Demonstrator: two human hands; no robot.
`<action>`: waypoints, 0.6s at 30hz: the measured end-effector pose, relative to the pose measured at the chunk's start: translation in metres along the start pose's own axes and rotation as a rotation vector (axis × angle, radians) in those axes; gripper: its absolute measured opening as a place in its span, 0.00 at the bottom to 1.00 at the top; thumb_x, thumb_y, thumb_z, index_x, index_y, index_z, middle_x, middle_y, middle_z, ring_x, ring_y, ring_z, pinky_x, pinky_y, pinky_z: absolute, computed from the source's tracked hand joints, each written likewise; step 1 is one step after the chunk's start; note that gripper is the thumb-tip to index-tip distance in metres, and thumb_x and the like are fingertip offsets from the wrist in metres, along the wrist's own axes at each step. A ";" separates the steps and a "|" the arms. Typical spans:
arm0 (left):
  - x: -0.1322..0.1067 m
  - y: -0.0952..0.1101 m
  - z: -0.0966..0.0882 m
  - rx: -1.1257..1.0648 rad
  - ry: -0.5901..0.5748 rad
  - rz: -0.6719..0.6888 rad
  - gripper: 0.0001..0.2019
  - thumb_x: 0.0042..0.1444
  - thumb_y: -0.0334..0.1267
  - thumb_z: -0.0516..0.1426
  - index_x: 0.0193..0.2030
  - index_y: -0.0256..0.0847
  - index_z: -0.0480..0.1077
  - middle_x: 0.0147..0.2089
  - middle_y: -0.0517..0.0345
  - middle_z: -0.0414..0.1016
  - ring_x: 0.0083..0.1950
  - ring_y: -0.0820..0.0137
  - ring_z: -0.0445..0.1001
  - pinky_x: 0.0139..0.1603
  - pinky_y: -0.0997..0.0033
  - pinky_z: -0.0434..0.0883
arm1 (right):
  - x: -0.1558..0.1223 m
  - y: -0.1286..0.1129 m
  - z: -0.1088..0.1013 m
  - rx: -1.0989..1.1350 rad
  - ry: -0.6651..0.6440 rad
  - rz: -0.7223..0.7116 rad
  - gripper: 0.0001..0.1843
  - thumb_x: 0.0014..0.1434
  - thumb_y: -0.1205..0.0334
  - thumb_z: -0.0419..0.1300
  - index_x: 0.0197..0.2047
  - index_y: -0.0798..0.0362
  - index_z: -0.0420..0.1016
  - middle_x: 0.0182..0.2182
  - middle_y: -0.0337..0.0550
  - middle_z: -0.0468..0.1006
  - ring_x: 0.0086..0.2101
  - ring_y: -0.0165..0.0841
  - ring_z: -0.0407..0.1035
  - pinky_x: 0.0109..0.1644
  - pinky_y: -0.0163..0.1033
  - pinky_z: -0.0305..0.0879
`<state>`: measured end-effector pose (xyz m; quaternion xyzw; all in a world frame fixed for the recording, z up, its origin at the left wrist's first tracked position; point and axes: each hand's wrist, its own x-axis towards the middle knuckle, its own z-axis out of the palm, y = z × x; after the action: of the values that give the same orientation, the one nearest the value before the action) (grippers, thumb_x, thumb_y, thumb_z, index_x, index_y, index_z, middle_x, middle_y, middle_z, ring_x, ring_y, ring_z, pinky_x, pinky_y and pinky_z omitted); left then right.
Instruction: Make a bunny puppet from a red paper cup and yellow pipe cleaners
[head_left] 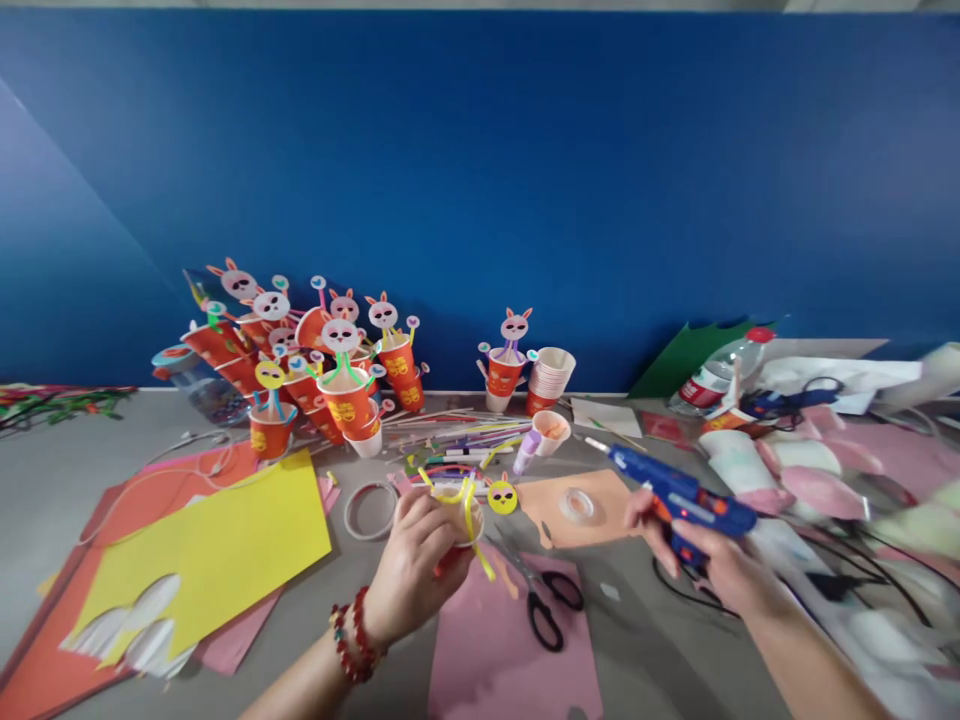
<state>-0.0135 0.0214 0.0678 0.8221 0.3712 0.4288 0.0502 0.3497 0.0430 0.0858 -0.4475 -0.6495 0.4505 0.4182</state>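
My left hand (421,550) is closed round a paper cup (474,520) tilted over the table, its mouth turned up and to the right. Yellow pipe cleaners (471,505) cross the rim and dangle down the side. A small yellow paper rabbit face (502,494) is just right of the cup. In my right hand (694,550) is a blue glue gun (675,490), its nozzle pointing left and upward, apart from the cup. Black-handled scissors (546,600) lie below, between my hands, on a pink sheet (510,660).
Red cups with rabbit faces (345,400) crowd the back left. A cup stack (551,375), purple glue stick (527,452) and tape rolls (371,510) sit mid-table. Yellow card (225,540) covers the left; a bottle (720,375) and pink-white cups (750,470) fill the right.
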 end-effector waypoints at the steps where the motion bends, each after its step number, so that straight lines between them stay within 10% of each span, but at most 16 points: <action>1: 0.000 0.000 0.000 0.004 -0.002 0.002 0.07 0.57 0.26 0.60 0.35 0.43 0.67 0.31 0.62 0.77 0.35 0.68 0.69 0.54 0.56 0.65 | -0.007 -0.011 0.015 0.030 -0.080 0.033 0.17 0.65 0.50 0.55 0.44 0.55 0.75 0.23 0.40 0.75 0.18 0.30 0.63 0.30 0.40 0.69; 8: -0.002 0.002 0.002 0.030 -0.016 0.024 0.07 0.57 0.27 0.60 0.35 0.43 0.67 0.29 0.63 0.76 0.35 0.68 0.70 0.58 0.53 0.64 | -0.018 -0.061 0.070 -0.042 -0.372 0.235 0.14 0.62 0.54 0.58 0.43 0.55 0.76 0.35 0.48 0.80 0.19 0.26 0.64 0.23 0.32 0.65; 18: 0.003 0.008 -0.003 0.046 -0.056 0.045 0.06 0.61 0.30 0.59 0.34 0.43 0.68 0.30 0.62 0.77 0.36 0.68 0.70 0.57 0.56 0.63 | -0.002 -0.083 0.077 -0.357 -0.512 -0.013 0.06 0.54 0.68 0.57 0.35 0.54 0.75 0.28 0.41 0.79 0.28 0.32 0.69 0.32 0.32 0.62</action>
<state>-0.0104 0.0168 0.0744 0.8428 0.3606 0.3982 0.0320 0.2605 0.0086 0.1462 -0.3818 -0.8055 0.4245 0.1587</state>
